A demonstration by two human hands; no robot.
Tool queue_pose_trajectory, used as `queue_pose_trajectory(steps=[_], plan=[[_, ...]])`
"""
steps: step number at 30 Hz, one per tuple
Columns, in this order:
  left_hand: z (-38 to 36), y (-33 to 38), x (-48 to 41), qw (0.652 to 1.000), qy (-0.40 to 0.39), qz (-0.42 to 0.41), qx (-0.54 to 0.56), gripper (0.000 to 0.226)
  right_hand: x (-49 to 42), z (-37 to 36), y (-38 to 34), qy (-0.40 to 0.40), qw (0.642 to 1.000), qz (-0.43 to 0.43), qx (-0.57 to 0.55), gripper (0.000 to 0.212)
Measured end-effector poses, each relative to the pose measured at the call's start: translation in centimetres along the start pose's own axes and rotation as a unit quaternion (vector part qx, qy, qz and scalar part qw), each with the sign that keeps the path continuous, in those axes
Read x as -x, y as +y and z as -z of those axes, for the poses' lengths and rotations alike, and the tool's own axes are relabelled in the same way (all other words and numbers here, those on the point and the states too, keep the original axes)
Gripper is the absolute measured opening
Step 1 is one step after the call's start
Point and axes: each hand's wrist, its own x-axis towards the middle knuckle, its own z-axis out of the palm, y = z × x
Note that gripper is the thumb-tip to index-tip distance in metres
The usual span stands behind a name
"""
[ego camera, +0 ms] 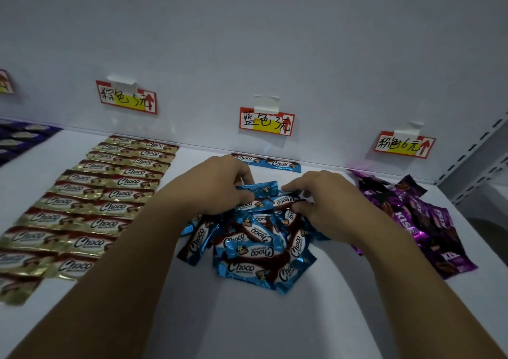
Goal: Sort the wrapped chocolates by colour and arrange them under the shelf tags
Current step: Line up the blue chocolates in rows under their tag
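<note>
Shop shelf, handwritten price tags [266, 122], rows of wrapped chocolates [90, 194]

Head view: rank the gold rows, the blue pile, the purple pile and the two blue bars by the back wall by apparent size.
1. gold rows
2. blue pile and purple pile: too alike to rank
3. two blue bars, also farthest away
</note>
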Motion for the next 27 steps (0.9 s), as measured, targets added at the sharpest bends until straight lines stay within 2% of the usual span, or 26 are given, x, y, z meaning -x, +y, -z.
queue_pose_trajectory(steps=[2, 8, 11, 14, 19, 21, 23, 27], plan=[[0.2, -0.3, 0.0, 0.999, 0.025, -0.005, 0.024, 0.005, -0.2, -0.1, 0.0, 0.001, 1.0, -0.009, -0.025, 0.04], [0.5, -0.1, -0.1, 0.991, 0.122, -0.021, 0.048, 0.009, -0.4, -0.5, 0.4, -0.008, 0.998, -0.018, -0.068, 0.037], [0.5, 0.0, -0.4, 0.992, 0.123, 0.011, 0.007, 0.011, -0.5, -0.5, 0.4, -0.013, 0.997, -0.006, -0.076, 0.032], [0.2, -0.4, -0.6, 0.991, 0.12, 0.041, -0.038, 0.014, -0.5, -0.7, 0.3, -0.008, 0.996, -0.017, -0.088, 0.038], [1.3, -1.2, 0.3, 0.996, 0.071, 0.039, -0.036, 0.044, -0.4, -0.2, 0.0, -0.003, 0.995, -0.005, -0.101, 0.045], [1.5, -0.9, 0.2, 0.996, 0.072, 0.025, -0.037, 0.031, -0.3, 0.0, 0.3, 0.006, 0.995, -0.004, -0.098, 0.05], [1.1, -0.4, -0.2, 0.997, 0.066, 0.024, -0.03, 0.003, -0.1, -0.1, 0.6, 0.001, 0.995, -0.004, -0.096, 0.054], [-0.4, -0.7, -0.7, 0.996, 0.076, 0.049, -0.004, 0.013, 0.3, -0.4, 0.7, -0.02, 0.996, 0.009, -0.091, 0.047]])
